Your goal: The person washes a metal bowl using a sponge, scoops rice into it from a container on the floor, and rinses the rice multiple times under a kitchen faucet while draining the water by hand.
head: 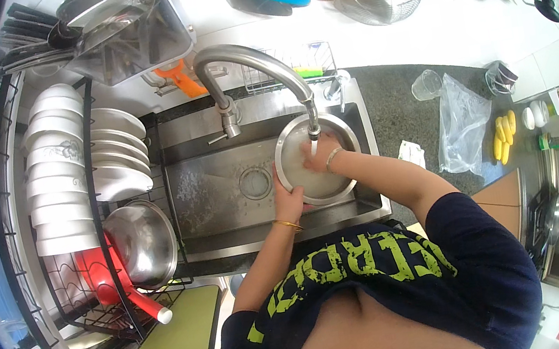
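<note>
A round metal pot [284, 174] sits in the right part of the stainless steel sink [205, 185], filled with cloudy whitish water [318, 182]. My left hand [289, 199] grips its near left rim, thumb over the edge. Inside the pot, my right hand [324, 149] is partly under the water, its fingertips blurred by the cloudiness. Whether those fingers hold anything cannot be told. From the curved faucet [314, 131] right above, a white stream of water runs down by my right hand.
Left of the sink, a black wire dish rack [104, 217] holds stacked white bowls [58, 180], plates [118, 149], a steel bowl [146, 243] and a red-handled utensil [141, 298]. On the right counter lie a plastic bag [462, 125], a plastic cup [427, 84] and bananas [504, 137].
</note>
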Available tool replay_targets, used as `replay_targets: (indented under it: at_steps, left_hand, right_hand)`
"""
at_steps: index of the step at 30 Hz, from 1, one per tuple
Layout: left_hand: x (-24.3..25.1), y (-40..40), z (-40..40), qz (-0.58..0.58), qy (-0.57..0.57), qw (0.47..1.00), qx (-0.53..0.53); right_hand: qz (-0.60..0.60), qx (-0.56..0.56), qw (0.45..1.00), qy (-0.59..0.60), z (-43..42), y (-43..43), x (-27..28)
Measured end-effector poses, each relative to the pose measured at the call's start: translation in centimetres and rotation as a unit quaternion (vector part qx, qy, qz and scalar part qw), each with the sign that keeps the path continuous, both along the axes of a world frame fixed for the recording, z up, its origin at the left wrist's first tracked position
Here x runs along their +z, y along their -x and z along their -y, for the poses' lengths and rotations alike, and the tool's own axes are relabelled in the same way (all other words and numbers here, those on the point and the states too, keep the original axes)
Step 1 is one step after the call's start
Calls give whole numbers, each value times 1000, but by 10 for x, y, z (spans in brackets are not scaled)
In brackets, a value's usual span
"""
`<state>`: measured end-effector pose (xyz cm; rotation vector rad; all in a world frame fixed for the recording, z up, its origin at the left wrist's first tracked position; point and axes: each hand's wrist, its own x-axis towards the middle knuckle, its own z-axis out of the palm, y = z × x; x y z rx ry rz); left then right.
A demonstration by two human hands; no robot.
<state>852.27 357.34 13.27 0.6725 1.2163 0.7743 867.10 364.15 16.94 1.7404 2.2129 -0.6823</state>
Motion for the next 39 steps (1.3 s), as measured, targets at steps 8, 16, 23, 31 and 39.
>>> replay_targets:
  at_steps: [8,16,23,31,39]
  left_hand:
    - [-7,-5,7,-36,-27,999,-13]
    - [8,0,3,-36,19,999,-35]
    - [21,-1,-3,-29,20,999,-22]
    - [17,-1,-4,-24,50,998,-29]
    - [5,-1,-6,5,35,999,5]
  right_hand:
    - [-123,3,985,122,48,11,-78]
    - [-76,128,979,140,22,27,-37]
    - [-52,92,990,-88,-14,11,-36]
    - [-46,168,984,44,9,18,-67]
    - [35,217,969,109,14,18,-60]
